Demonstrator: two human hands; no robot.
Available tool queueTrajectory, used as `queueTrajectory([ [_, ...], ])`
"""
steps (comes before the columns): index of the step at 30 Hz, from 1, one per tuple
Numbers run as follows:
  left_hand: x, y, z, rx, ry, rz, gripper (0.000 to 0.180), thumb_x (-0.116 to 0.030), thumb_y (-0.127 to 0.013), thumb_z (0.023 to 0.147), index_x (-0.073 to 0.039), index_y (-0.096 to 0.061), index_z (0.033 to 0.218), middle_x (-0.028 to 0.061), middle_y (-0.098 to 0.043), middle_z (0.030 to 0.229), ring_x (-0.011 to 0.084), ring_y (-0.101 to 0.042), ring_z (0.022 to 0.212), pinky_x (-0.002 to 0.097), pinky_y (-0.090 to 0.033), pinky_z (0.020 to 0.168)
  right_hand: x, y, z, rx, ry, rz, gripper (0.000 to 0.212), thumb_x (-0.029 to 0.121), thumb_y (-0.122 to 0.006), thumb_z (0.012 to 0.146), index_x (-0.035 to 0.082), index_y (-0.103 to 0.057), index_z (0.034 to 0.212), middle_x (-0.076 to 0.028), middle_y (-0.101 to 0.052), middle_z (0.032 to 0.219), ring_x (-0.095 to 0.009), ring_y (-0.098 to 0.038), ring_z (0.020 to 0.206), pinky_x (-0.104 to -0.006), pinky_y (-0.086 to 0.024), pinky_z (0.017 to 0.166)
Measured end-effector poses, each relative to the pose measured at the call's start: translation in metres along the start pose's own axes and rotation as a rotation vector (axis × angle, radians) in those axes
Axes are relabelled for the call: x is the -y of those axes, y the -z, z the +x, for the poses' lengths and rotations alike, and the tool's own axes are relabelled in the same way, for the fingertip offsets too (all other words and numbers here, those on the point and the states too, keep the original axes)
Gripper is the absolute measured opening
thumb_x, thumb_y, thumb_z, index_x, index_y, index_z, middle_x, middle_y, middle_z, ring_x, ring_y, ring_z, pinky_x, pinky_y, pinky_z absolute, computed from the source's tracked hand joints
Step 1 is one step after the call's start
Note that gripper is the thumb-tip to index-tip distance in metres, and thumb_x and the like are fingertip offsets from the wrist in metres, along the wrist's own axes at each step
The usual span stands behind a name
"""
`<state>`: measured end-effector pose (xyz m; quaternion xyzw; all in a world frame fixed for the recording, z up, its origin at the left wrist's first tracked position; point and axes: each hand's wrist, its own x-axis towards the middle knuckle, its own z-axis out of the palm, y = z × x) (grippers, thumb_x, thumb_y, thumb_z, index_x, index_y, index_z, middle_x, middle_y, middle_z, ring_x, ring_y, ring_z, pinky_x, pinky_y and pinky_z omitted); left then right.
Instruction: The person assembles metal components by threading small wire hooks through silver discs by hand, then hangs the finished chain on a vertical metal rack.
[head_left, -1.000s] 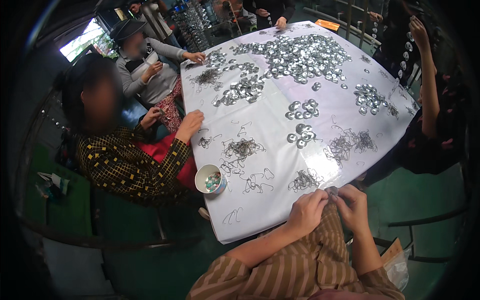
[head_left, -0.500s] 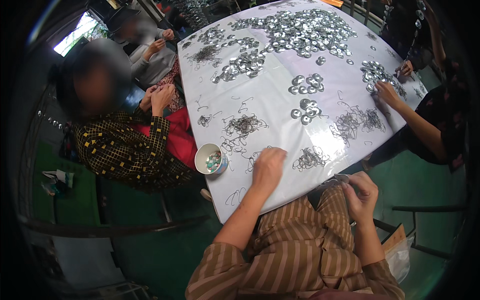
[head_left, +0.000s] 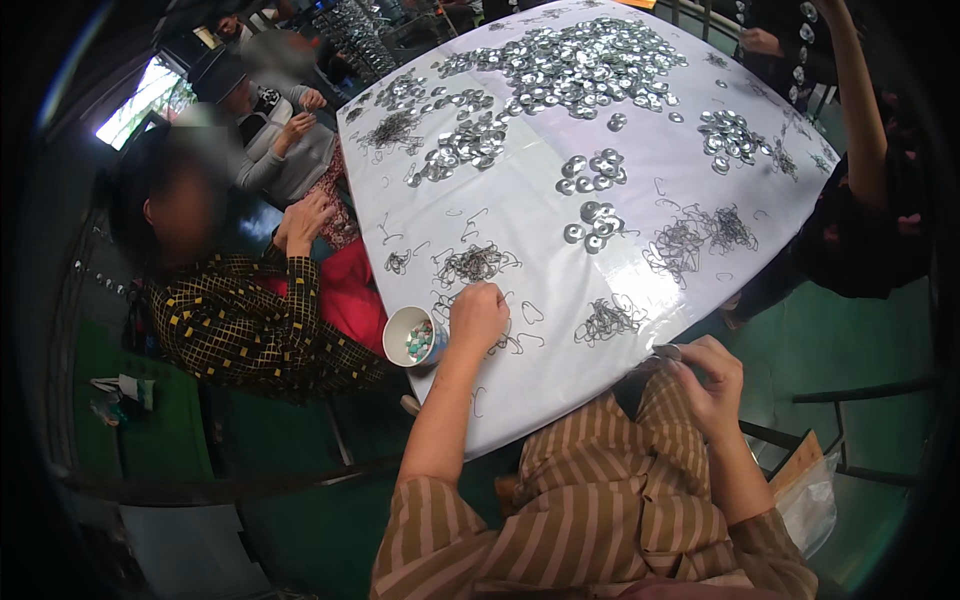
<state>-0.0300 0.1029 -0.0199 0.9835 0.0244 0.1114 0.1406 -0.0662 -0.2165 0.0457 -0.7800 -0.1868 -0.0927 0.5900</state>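
Observation:
My left hand (head_left: 478,318) is over the white-covered table, just right of a paper cup (head_left: 411,336) with small pale green, white and brownish pieces inside. Its fingers curl downward at the near edge of a pile of thin wire hooks (head_left: 478,262); what they hold, if anything, is hidden. At the table's front edge, above my lap, my right hand (head_left: 712,385) pinches a shiny metal disc (head_left: 668,352) between thumb and fingers. A smaller heap of wire hooks (head_left: 608,320) lies on the table between my hands.
A large heap of silver discs (head_left: 590,65) covers the far part of the table (head_left: 520,395), with smaller disc groups (head_left: 596,227) nearer. More hooks (head_left: 690,245) lie at right. Two people (head_left: 230,310) sit along the left; another person's raised arm (head_left: 862,120) is at right, near hanging strings of discs.
My left hand has moved left across the table toward the cup and hook pile. My right hand stays with the disc. The person at right has lifted an arm from the discs.

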Motion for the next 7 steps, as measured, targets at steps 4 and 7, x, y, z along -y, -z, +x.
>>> queueTrajectory([
  [4, -0.038, 0.019, 0.000, 0.032, 0.222, -0.601, 0.007, -0.008, -0.062, 0.076, -0.001, -0.061, 0.077, 0.0090, -0.060, 0.072, 0.0186, -0.057, 0.065, 0.0327, -0.046, 0.062, -0.005, -0.001, 0.002, 0.010, -0.032, -0.008, 0.016, -0.008, -0.062, 0.071, -0.001, -0.067, 0.085, -0.007, -0.058, 0.069, -0.014, -0.055, 0.061, -0.0243, -0.041, 0.056],
  [7, -0.071, 0.020, -0.008, 0.120, 0.050, -0.934, 0.009, -0.011, -0.062, 0.080, -0.004, -0.062, 0.086, 0.0058, -0.062, 0.082, 0.0185, -0.057, 0.070, 0.0278, -0.045, 0.067, -0.007, 0.000, 0.002, 0.034, -0.051, -0.018, 0.015, -0.007, -0.062, 0.073, -0.001, -0.067, 0.086, -0.007, -0.060, 0.070, -0.015, -0.057, 0.063, -0.0245, -0.044, 0.058],
])
